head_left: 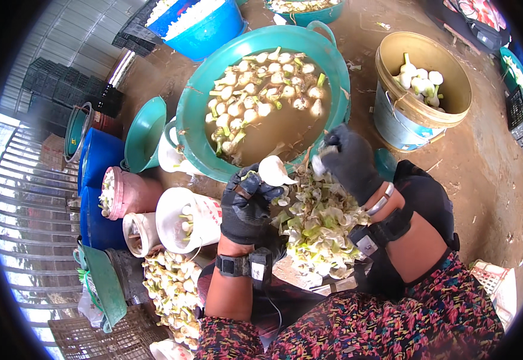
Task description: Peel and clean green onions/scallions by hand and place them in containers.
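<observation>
My left hand, in a black glove, grips a white garlic bulb at its fingertips. Close to its right, my black-gloved right hand is closed, with something small and whitish showing at the fingers, too blurred to name. Beneath both hands lies a heap of stripped garlic skins and green leaf bits. Just beyond is a large green tub of murky brown water, where many garlic bulbs with short stems float, mostly toward the far and left side.
At the right stands a tan-rimmed bucket with peeled bulbs inside. To the left are a white bucket, a pink bucket and blue barrels. Unpeeled garlic is piled at lower left. A blue tub sits at the back.
</observation>
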`<state>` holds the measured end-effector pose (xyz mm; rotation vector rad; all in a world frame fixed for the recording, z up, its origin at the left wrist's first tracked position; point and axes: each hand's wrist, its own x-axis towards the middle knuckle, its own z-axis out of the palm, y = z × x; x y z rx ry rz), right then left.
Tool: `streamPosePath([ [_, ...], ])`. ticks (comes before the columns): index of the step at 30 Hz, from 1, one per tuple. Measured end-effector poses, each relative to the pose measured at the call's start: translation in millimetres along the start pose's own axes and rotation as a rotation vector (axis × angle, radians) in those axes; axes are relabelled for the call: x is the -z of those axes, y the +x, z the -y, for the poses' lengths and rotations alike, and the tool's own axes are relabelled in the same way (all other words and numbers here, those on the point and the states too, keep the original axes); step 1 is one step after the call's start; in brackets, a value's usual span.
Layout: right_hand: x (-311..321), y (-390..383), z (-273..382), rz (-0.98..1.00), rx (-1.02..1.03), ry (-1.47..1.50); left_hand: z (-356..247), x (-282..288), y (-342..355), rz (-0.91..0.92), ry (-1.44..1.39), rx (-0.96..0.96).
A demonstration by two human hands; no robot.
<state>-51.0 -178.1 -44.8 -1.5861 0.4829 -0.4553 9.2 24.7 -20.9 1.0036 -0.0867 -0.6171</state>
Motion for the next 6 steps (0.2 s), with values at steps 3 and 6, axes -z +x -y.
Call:
streamPosePath([
  [3, 3, -1, 0, 0.458, 0.113, -0.243, 6, 5, 2, -0.016, 0.149, -0.029],
  [6, -12, -16, 6, 0.596, 0.074, 0.29, 16, 2, 3, -0.04, 0.351, 0.015],
])
